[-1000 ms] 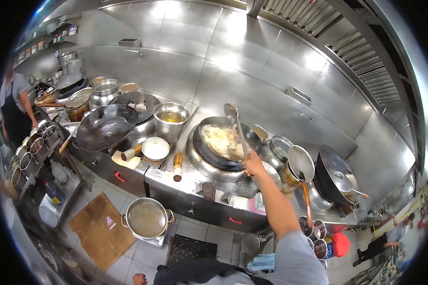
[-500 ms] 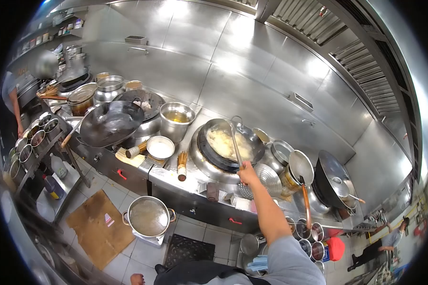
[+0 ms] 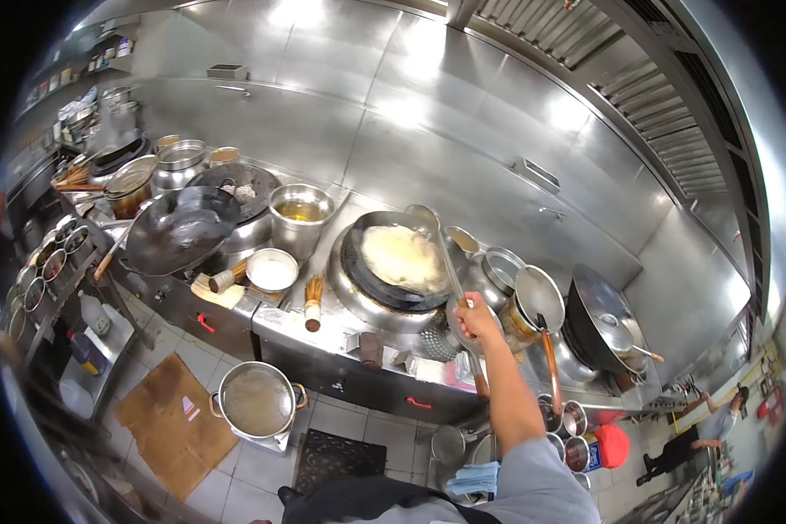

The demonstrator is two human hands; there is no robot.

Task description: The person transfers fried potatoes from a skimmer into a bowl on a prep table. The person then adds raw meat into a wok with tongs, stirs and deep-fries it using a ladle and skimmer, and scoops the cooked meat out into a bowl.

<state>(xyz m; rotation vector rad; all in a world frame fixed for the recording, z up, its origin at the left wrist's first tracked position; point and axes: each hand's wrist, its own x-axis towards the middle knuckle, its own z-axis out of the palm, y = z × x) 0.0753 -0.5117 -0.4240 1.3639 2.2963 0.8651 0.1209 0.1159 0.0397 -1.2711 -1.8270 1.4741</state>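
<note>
My right hand (image 3: 477, 319) is closed around the long handle of a metal ladle (image 3: 450, 271). The ladle's round head rests at or just above the back right rim of a black wok (image 3: 351, 260), outside the food. A pale yellow, frothy mass (image 3: 402, 258) fills the middle of that wok. Below my right hand lies a perforated skimmer (image 3: 440, 343), partly hidden by my arm. Only a sliver of my left hand (image 3: 260, 521) shows at the bottom edge; its fingers are hidden.
Left of the wok are a bamboo brush (image 3: 313, 306), a white-filled bowl (image 3: 272, 271), an oil pot (image 3: 300, 229) and another wok (image 3: 183, 231). A strainer (image 3: 538, 291) on a pot and a lidded wok (image 3: 589, 310) stand right. A two-handled pot (image 3: 256, 399) stands low. Another person (image 3: 707, 432) is far right.
The ladle's head has moved out of the food to the wok's back right rim. The froth has gathered into a denser mass. My left hand has dropped almost out of view.
</note>
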